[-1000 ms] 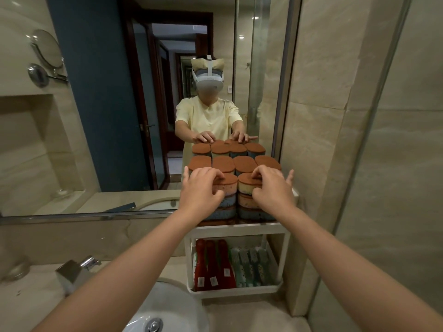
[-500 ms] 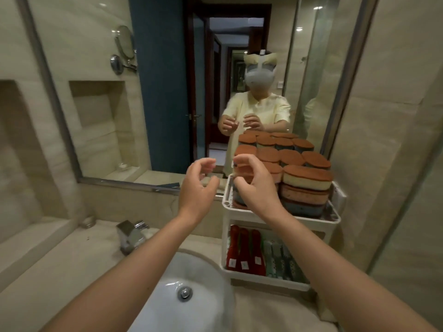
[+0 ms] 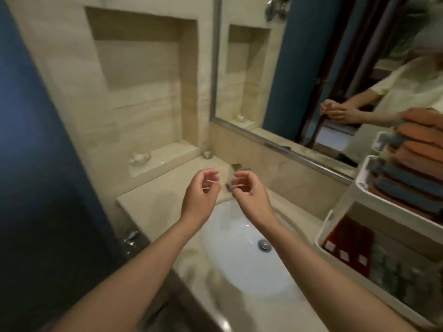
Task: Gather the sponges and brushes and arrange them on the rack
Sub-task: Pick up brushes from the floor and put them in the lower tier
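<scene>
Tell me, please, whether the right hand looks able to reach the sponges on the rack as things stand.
Probably yes: the right hand hovers over the sink holding nothing, and nothing stands between it and the sponges stacked atop the rack to its right.

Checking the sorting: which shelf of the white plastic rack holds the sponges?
The upper shelf: orange and blue sponges are stacked there, whereas the lower shelf holds red and green brushes.
</scene>
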